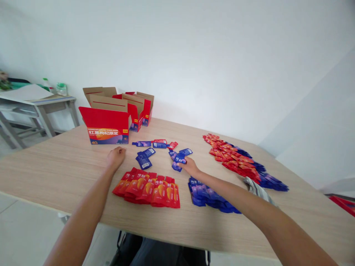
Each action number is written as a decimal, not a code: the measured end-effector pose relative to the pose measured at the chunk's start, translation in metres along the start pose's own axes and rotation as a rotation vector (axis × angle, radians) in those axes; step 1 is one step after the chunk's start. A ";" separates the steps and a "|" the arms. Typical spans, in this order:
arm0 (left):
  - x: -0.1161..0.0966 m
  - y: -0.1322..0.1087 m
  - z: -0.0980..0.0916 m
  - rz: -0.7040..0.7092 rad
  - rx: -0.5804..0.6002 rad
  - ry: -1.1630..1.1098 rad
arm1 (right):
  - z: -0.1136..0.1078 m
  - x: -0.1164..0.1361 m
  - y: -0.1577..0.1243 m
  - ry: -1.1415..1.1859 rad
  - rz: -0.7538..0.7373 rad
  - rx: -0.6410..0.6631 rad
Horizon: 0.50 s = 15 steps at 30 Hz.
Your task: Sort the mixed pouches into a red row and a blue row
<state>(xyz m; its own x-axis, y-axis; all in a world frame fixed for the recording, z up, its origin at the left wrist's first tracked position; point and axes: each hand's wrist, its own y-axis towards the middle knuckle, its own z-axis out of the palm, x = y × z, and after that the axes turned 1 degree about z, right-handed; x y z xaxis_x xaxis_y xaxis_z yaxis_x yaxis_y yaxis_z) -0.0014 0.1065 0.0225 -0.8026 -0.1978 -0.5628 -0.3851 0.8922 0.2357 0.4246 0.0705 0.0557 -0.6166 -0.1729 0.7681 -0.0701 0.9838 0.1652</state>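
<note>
My left hand (115, 156) rests on the wooden table (55, 166) with its fingers curled in, nothing visible in them, just in front of an open red carton (107, 127). My right hand (188, 164) reaches over a small cluster of blue sachets (179, 156) and pinches one of them. Between the hands lie more loose blue sachets (144, 159). A fanned row of red sachets (149, 188) sits near the front edge, with a stack of blue sachets (206, 195) beside it under my right forearm.
Two more open red cartons (138, 107) stand behind the first. A long heap of red and blue sachets (241, 160) runs along the right. A few sachets (155, 143) lie by the carton. A grey side table (39, 107) stands at far left.
</note>
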 end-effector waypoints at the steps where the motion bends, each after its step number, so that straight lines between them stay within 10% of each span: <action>1: 0.000 0.000 0.000 0.004 0.000 0.001 | 0.007 -0.002 -0.001 0.023 0.004 0.000; 8: -0.009 -0.002 -0.007 -0.005 0.014 0.013 | 0.011 -0.008 -0.010 0.177 0.024 -0.012; 15: -0.015 -0.004 -0.012 -0.011 0.028 0.024 | -0.096 -0.019 -0.035 0.210 0.173 -0.143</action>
<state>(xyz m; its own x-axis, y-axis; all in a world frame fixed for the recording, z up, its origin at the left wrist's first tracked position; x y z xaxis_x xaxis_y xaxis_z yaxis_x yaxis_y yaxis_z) 0.0068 0.1010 0.0398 -0.8095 -0.2170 -0.5455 -0.3812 0.9009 0.2074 0.5139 0.0344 0.0950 -0.4335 -0.0239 0.9008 0.1419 0.9854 0.0944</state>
